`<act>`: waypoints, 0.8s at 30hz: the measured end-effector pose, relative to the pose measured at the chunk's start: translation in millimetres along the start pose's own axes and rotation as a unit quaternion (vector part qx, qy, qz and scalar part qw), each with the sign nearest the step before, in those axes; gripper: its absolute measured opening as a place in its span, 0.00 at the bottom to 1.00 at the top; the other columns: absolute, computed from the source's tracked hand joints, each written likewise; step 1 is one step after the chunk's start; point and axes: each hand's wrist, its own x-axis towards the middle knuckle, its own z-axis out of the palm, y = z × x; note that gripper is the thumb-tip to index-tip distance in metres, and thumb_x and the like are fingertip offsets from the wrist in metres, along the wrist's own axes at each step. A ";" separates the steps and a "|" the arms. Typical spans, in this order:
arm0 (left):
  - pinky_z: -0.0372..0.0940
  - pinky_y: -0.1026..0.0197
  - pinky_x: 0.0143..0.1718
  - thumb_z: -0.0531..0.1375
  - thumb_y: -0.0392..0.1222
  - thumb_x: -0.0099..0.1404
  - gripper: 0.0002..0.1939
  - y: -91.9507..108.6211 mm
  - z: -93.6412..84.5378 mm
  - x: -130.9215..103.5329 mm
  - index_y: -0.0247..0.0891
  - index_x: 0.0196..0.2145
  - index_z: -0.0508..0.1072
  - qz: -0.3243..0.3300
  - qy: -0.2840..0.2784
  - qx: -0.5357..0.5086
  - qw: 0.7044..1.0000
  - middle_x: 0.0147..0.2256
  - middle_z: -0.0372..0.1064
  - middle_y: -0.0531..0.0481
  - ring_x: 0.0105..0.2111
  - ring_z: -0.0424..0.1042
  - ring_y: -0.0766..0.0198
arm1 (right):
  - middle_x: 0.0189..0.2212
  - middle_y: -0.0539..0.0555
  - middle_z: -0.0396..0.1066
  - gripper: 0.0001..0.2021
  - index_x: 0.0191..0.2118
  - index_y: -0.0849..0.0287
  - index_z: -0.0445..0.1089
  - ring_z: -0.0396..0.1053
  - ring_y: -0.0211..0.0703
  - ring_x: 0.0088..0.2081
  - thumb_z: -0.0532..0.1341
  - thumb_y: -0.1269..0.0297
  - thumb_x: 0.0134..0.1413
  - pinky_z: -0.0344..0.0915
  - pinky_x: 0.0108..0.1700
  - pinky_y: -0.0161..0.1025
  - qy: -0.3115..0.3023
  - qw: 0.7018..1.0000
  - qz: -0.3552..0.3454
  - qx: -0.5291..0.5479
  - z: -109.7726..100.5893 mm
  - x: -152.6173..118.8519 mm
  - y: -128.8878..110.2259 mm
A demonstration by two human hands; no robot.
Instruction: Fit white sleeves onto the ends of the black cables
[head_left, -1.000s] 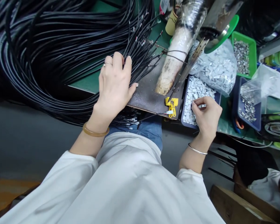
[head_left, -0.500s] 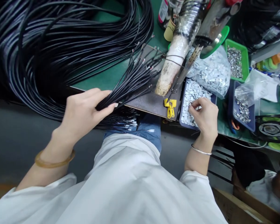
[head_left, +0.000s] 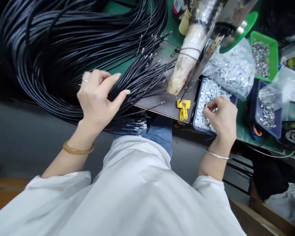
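My left hand point(head_left: 95, 96) is open over the near edge of a bundle of black cables point(head_left: 135, 73), with thumb and forefinger apart. The cables' stripped ends, some showing red and white wires, fan out to the right over a dark board point(head_left: 167, 108). My right hand point(head_left: 222, 116) has its thumb and forefinger pinched together over a blue tray point(head_left: 195, 114) of small white connectors point(head_left: 206, 96). Whatever lies between those fingertips is too small to make out. Between the two hands, a yellow clip-like tool point(head_left: 183, 109) hangs at the board's front edge.
Behind the board leans a wrapped white post point(head_left: 184, 65). A clear bag of white pieces point(head_left: 236, 68), a green tray of metal parts point(head_left: 275, 59) and another blue tray point(head_left: 277, 127) stand right. Finished-looking cable ends with white connectors point(head_left: 140, 126) hang below the table edge.
My left hand has loosened from the cable bundle, and its fingers have spread; the cable ends fan wider. My right hand stays pinched at the connector tray. The whole view has shifted slightly.
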 end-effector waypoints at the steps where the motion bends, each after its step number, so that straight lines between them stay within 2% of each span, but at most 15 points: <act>1: 0.55 0.48 0.50 0.64 0.65 0.62 0.24 5.0 2.0 -3.3 0.46 0.47 0.77 0.017 0.003 -0.007 1.000 0.43 0.71 0.50 0.47 0.63 0.53 | 0.27 0.49 0.63 0.09 0.23 0.55 0.59 0.60 0.39 0.30 0.60 0.74 0.43 0.54 0.36 0.41 0.004 1.000 0.004 0.007 0.7 0.3 1.0; 3: 0.55 0.45 0.53 0.65 0.61 0.62 0.22 16.1 6.7 -11.2 0.44 0.45 0.78 0.066 -0.031 -0.017 0.997 0.44 0.72 0.48 0.49 0.64 0.50 | 0.26 0.49 0.62 0.10 0.22 0.54 0.59 0.60 0.38 0.30 0.61 0.75 0.43 0.55 0.37 0.42 0.012 1.000 0.010 0.022 2.6 0.4 2.9; 6: 0.56 0.44 0.48 0.63 0.52 0.66 0.12 29.6 16.2 -19.4 0.43 0.39 0.80 0.139 -0.105 -0.016 0.985 0.43 0.73 0.43 0.49 0.67 0.46 | 0.26 0.49 0.61 0.11 0.22 0.53 0.58 0.60 0.37 0.29 0.60 0.75 0.43 0.56 0.37 0.42 0.026 0.999 0.012 0.043 5.8 -1.2 4.9; 9: 0.57 0.44 0.46 0.59 0.47 0.69 0.10 31.6 29.0 -12.8 0.43 0.34 0.79 0.109 -0.115 -0.020 0.987 0.39 0.72 0.42 0.48 0.68 0.46 | 0.26 0.48 0.60 0.12 0.22 0.52 0.57 0.60 0.37 0.29 0.60 0.75 0.44 0.56 0.37 0.43 0.048 0.997 0.015 0.063 8.5 -3.9 5.8; 12: 0.57 0.46 0.47 0.60 0.47 0.69 0.10 26.4 42.4 9.0 0.43 0.31 0.75 0.050 -0.100 -0.026 0.993 0.36 0.70 0.44 0.48 0.64 0.49 | 0.26 0.48 0.60 0.12 0.22 0.52 0.57 0.60 0.37 0.29 0.60 0.74 0.45 0.57 0.38 0.42 0.058 0.996 0.015 0.067 10.0 -5.8 6.5; 14: 0.57 0.47 0.49 0.62 0.47 0.68 0.09 27.3 46.8 22.2 0.43 0.30 0.74 0.037 -0.082 -0.027 0.996 0.35 0.69 0.46 0.48 0.63 0.52 | 0.26 0.48 0.61 0.12 0.22 0.52 0.57 0.60 0.36 0.29 0.60 0.73 0.46 0.57 0.38 0.42 0.060 0.996 0.018 0.067 10.4 -6.4 6.9; 16: 0.57 0.48 0.50 0.62 0.47 0.68 0.10 35.5 44.8 25.0 0.43 0.30 0.73 0.048 -0.074 -0.045 0.995 0.34 0.71 0.47 0.47 0.64 0.54 | 0.26 0.48 0.61 0.12 0.23 0.52 0.57 0.61 0.36 0.29 0.60 0.73 0.47 0.57 0.37 0.41 0.061 0.995 0.020 0.073 10.7 -6.8 7.0; 18: 0.60 0.49 0.48 0.60 0.47 0.69 0.11 47.9 38.4 12.8 0.42 0.30 0.74 0.093 -0.100 -0.088 0.987 0.34 0.73 0.47 0.42 0.68 0.56 | 0.26 0.48 0.61 0.11 0.23 0.53 0.58 0.61 0.35 0.29 0.61 0.73 0.47 0.57 0.36 0.40 0.065 0.994 0.024 0.081 11.4 -7.3 6.5; 19: 0.62 0.51 0.46 0.60 0.47 0.69 0.12 53.1 35.2 1.6 0.42 0.30 0.75 0.127 -0.136 -0.120 0.975 0.32 0.74 0.48 0.38 0.70 0.57 | 0.26 0.48 0.61 0.11 0.23 0.53 0.58 0.60 0.35 0.29 0.61 0.74 0.46 0.57 0.36 0.40 0.071 0.994 0.024 0.083 11.9 -7.5 6.1; 20: 0.63 0.53 0.44 0.59 0.47 0.69 0.12 56.1 33.0 -12.2 0.41 0.29 0.75 0.164 -0.213 -0.147 0.952 0.30 0.74 0.49 0.34 0.71 0.60 | 0.25 0.47 0.60 0.11 0.23 0.54 0.58 0.60 0.35 0.29 0.61 0.75 0.45 0.56 0.36 0.39 0.079 0.993 0.022 0.082 12.4 -7.6 5.6; 21: 0.64 0.56 0.42 0.59 0.46 0.70 0.12 55.9 32.3 -27.3 0.40 0.30 0.76 0.183 -0.318 -0.152 0.918 0.30 0.75 0.49 0.32 0.72 0.61 | 0.25 0.47 0.60 0.11 0.23 0.54 0.59 0.59 0.35 0.29 0.61 0.76 0.43 0.56 0.36 0.39 0.087 0.993 0.019 0.081 12.9 -7.7 5.2; 23: 0.64 0.58 0.39 0.58 0.43 0.69 0.11 44.7 35.6 -57.3 0.37 0.33 0.78 0.157 -0.518 -0.056 0.839 0.34 0.77 0.45 0.35 0.75 0.58 | 0.24 0.46 0.59 0.12 0.22 0.55 0.59 0.59 0.36 0.29 0.61 0.77 0.42 0.55 0.37 0.39 0.093 0.993 0.010 0.077 13.6 -7.9 4.6; 24: 0.65 0.57 0.42 0.58 0.39 0.68 0.09 34.7 39.2 -70.2 0.35 0.34 0.78 0.113 -0.578 0.018 0.808 0.38 0.78 0.41 0.39 0.76 0.55 | 0.24 0.46 0.59 0.12 0.22 0.55 0.59 0.58 0.36 0.29 0.61 0.78 0.42 0.55 0.37 0.39 0.091 0.993 0.008 0.078 13.8 -7.9 4.6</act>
